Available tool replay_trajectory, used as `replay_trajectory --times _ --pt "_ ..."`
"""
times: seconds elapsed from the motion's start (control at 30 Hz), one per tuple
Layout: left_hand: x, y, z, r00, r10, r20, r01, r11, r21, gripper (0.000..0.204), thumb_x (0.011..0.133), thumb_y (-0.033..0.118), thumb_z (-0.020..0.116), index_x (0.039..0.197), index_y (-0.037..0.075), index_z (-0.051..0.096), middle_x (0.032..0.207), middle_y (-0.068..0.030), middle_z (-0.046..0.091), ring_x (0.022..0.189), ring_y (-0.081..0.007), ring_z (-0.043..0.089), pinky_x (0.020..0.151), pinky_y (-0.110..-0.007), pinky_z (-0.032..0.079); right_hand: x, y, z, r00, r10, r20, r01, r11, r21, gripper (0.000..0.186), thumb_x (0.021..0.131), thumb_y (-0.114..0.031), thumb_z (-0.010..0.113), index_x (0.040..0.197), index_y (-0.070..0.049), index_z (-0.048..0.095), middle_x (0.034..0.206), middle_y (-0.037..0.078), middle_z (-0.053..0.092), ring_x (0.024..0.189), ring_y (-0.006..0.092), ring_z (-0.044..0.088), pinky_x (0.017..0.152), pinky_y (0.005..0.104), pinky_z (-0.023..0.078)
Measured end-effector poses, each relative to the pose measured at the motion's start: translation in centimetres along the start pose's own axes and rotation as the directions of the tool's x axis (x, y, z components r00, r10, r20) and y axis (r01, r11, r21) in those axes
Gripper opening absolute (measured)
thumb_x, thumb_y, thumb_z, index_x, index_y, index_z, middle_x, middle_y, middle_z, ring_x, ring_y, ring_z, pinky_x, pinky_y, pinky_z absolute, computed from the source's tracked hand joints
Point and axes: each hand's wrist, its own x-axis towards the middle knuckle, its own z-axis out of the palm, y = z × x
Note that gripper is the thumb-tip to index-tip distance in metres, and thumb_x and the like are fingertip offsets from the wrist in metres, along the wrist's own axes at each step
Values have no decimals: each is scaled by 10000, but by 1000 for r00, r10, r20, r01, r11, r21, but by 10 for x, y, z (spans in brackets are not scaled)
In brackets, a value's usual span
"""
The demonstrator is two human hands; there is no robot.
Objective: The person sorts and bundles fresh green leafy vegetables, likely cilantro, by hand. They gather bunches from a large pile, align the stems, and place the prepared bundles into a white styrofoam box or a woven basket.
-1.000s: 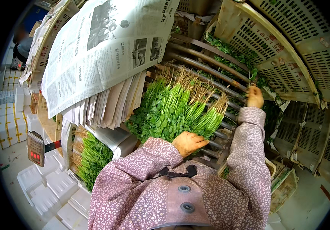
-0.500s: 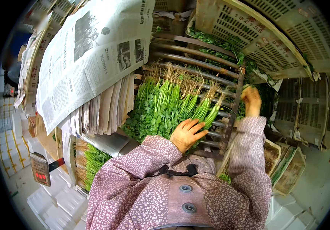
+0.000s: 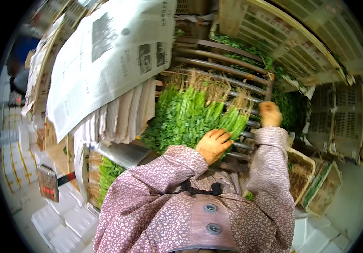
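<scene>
Shifted since half a second ago: left hand (image 3: 213,144) slid a little further right along the near edge of the greens, right hand (image 3: 270,114) dropped lower beside the rack's right rail.

Left hand: flat and unclenched, fingers spread, palm pressing on the leafy end of the herb bundle (image 3: 190,116); resting on it, gripping nothing. Right hand: knuckles up, fingers curled at the bundle's right edge, just beside the stems; cannot tell whether anything is pinched, fingertips hidden.

Herb bundle: lying across the slatted rack (image 3: 228,67), leafy frilled tops toward the body, pale straw-coloured roots fanned out toward the far side, thin smooth green stems between. Dense, soft, feathery at the near end; wiry and tangled at the root end.

Slatted rack: long rounded bars, dull brownish metal, parallel, gaps between. Left of the greens: stack of folded newspapers (image 3: 124,114), edges ridged like pages, with one open newspaper sheet (image 3: 105,59) draped over the top, matt grey print. Upper right: perforated plastic crates (image 3: 308,46), pale, grid-holed, tilted. Lower left: second clump of greens (image 3: 108,173) standing in a box, and white foam boxes (image 3: 59,211), blocky and smooth. Sleeves: pink floral cloth, finely patterned.
</scene>
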Motion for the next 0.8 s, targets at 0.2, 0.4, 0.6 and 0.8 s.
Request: replay_trajectory --times 0.2,0.4,0.6,0.8 --pt "-5 -2 7 1000 9 -7 -10 1000 -17 420 734 167 651 1145 132 577 1253 -67 525 1184 -261 487 981 -414 407 -37 -36 -26 923 -162 350 13 920 392 256 887 -154 604 1135 -88 618 818 16 620 647 136 547 612 247 472" --pt "-3 -18 -82 919 -179 -352 107 971 -214 374 740 11 652 1107 77 620 1124 -123 639 1068 -272 601 916 -405 497 16 -71 -27 901 -329 283 349 937 -21 294 865 -278 644 1050 -50 656 1065 123 656 929 258 641 780 350 524" --pt "-17 -61 -87 681 -632 -369 672 740 -27 618 772 175 703 1336 77 472 1326 -174 491 1231 -328 462 1016 -441 409 -20 -213 38 585 -286 759 440 898 -1 315 902 -387 581 1059 -124 656 1076 99 664 949 221 640 914 367 498" --pt "-42 -81 -35 688 -642 -338 622 762 -181 666 791 189 676 1377 42 395 1360 -206 424 1247 -382 409 1015 -473 376 52 -167 69 846 -127 518 32 982 188 138 897 -231 561 949 -154 665 908 77 694 829 230 654 742 376 530"
